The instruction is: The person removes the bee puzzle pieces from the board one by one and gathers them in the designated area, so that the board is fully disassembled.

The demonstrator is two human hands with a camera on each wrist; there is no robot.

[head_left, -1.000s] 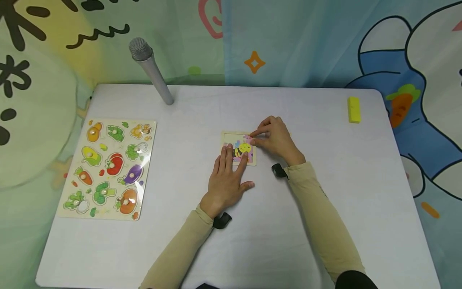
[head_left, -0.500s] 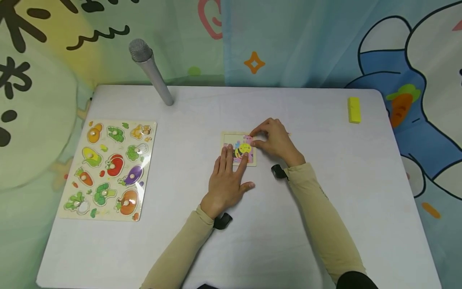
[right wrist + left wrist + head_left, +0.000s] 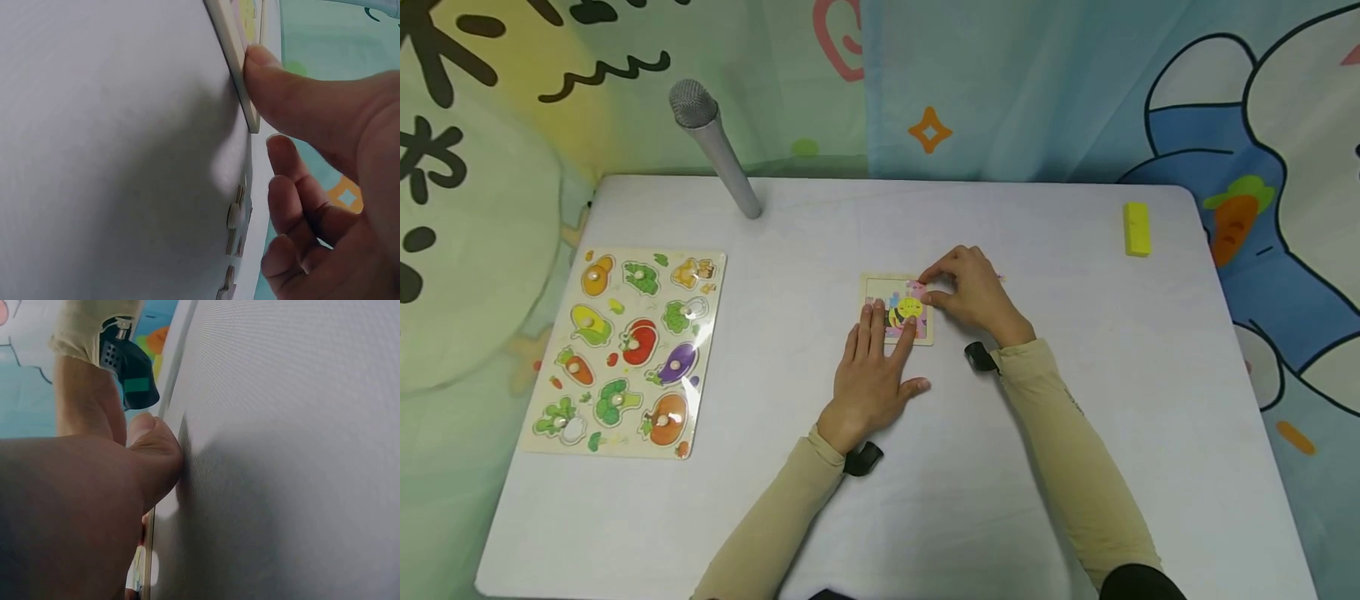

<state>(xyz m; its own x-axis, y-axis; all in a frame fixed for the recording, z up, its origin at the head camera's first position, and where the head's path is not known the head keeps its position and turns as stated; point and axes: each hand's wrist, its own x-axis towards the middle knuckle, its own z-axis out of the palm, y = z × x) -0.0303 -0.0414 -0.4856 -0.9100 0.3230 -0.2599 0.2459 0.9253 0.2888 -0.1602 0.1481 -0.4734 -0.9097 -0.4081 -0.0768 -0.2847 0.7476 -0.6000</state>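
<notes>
A small wooden jigsaw board [image 3: 874, 286] with a yellow bee picture lies mid-table. Its upper left part shows bare wood. Spread across its lower edge is my left hand [image 3: 871, 382], fingers straight and fingertips resting on the picture. At the board's upper right, my right hand [image 3: 973, 287] pinches a pink puzzle piece [image 3: 916, 289] between thumb and forefinger. The right wrist view has the right thumb [image 3: 265, 59] at the board's edge, the other fingers loosely curled. Loose jigsaw pieces [image 3: 236, 219] lie on the table beyond that hand, mostly hidden from the head view.
On the left lies a large peg puzzle board [image 3: 706, 275] with vegetable shapes. A silver microphone [image 3: 715, 146] stands near the back edge of the white table [image 3: 1037, 500]. Toward the back right corner sits a yellow block [image 3: 1137, 228]. A printed curtain [image 3: 1000, 83] hangs behind.
Both hands hold nearly the same place throughout. The right hand's fingers have shifted only slightly at the pink piece.
</notes>
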